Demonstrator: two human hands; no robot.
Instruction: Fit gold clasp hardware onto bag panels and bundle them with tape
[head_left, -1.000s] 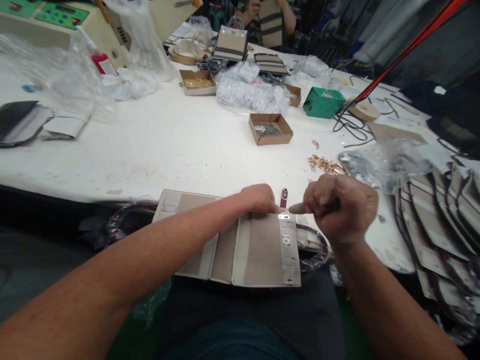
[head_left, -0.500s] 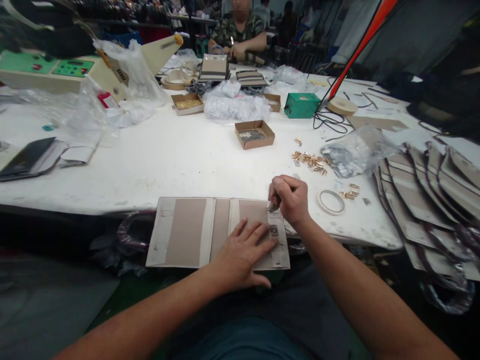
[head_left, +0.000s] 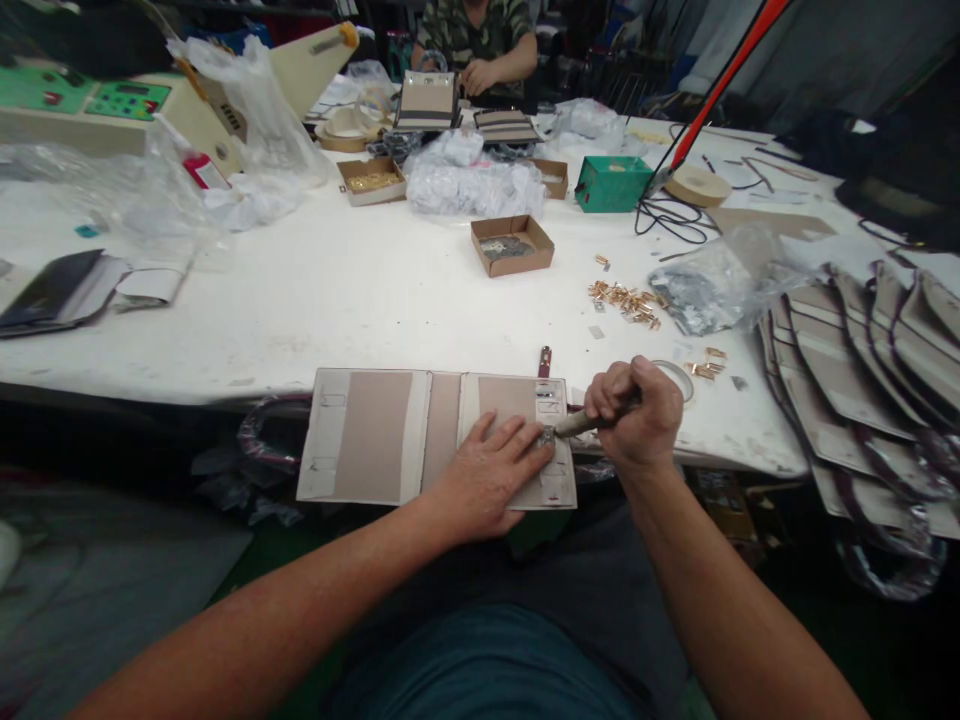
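A beige bag panel lies spread out at the table's front edge, with two inner panels and a narrow spine. My left hand rests flat on its right half, fingers spread, fingertips beside a small metal plate. My right hand is closed around a slim, dull-coloured stick-like tool, whose exact kind I cannot make out. The tool's tip points left and sits at or just over the plate. Past the panel's top right edge sticks out a short dark red strap tab.
Gold-coloured metal pieces lie loose beside a plastic bag of metal parts. A tape roll is behind my right hand. Stacked bag panels stand at right. A cardboard box holds flat metal pieces. A co-worker sits opposite.
My right hand has moved right and turned, so the tool and the strap tab now show. The left hand remains flat on the panel. The camera view has tilted down slightly.
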